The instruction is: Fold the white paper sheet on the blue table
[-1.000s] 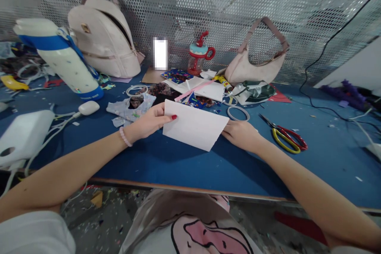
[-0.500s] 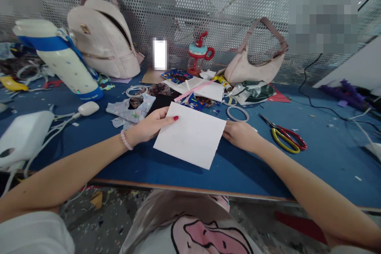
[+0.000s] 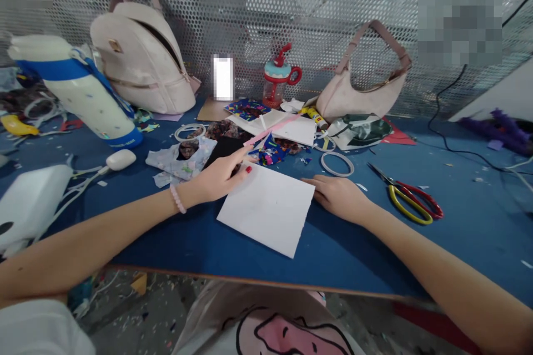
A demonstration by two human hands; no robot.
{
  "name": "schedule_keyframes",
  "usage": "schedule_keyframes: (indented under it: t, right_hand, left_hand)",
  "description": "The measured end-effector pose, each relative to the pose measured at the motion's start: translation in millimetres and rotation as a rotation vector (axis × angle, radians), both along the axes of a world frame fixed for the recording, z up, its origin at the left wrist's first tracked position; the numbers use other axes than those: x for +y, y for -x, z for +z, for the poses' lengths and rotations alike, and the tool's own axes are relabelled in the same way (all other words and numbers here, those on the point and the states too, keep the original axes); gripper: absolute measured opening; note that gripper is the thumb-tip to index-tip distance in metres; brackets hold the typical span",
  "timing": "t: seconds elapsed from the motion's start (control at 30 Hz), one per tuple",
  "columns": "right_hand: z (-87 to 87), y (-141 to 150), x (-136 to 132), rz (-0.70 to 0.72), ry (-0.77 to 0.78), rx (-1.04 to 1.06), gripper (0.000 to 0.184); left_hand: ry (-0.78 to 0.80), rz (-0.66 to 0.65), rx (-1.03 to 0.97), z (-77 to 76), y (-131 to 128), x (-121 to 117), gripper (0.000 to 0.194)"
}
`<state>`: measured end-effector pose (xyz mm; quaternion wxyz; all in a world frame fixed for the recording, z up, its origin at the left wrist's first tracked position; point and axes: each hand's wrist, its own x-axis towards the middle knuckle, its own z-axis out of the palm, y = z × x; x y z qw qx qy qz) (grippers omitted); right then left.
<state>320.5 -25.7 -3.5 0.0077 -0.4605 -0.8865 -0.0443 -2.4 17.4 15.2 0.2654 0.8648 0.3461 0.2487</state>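
A square sheet of white paper [image 3: 268, 211] lies at a slant on the blue table near its front edge. My left hand [image 3: 219, 177] is at the sheet's upper left corner, fingers stretched out and apart, the red-nailed thumb resting on the paper. At the upper right corner, my right hand [image 3: 339, 195] has its fingers bent together at the paper's edge; the fingertips are partly hidden. Just beyond the sheet are a blue patterned scrap [image 3: 270, 151], a pink strip [image 3: 272, 128] and further white paper [image 3: 297, 132].
Scissors [image 3: 406, 194] with red and yellow handles lie right of my right hand, near a white ring [image 3: 337, 163]. Farther back stand a backpack [image 3: 145, 61], a red-lidded cup [image 3: 277, 80] and a handbag [image 3: 362, 94]. A large bottle [image 3: 79, 91] and a white charger [image 3: 35, 197] are at left.
The white sheet has come down flatter onto the table and slightly nearer me. My left fingers have spread from their grip on it. My right hand stays by its right edge.
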Motion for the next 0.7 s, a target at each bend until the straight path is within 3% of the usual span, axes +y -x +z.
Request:
schedule_keyframes:
  t: [0.23,0.33,0.43,0.6,0.7]
  right_hand:
    - [-9.1,-3.4,-1.9,0.027,-0.046,0.077,0.037]
    - [-10.7,-3.2,-2.8,0.037,-0.071,0.105,0.036]
    - [-11.3,-2.2,-3.2,0.062,-0.087,0.128,0.035]
    - [-11.3,-0.3,-2.5,0.091,-0.114,0.165,0.035]
    - [-10.2,0.7,-2.2,0.103,-0.125,0.185,0.037]
  left_hand:
    - [-0.104,-0.221,0.162,11.0,-12.4,17.6,0.05]
    - [-0.12,-0.206,0.159,11.6,-17.0,37.2,0.039]
    - [-0.154,-0.006,0.097,15.4,-13.1,85.6,0.028]
    - [-0.251,0.569,-0.04,30.2,13.7,215.2,0.033]
    - [-0.235,0.755,-0.021,31.6,30.7,280.1,0.034]
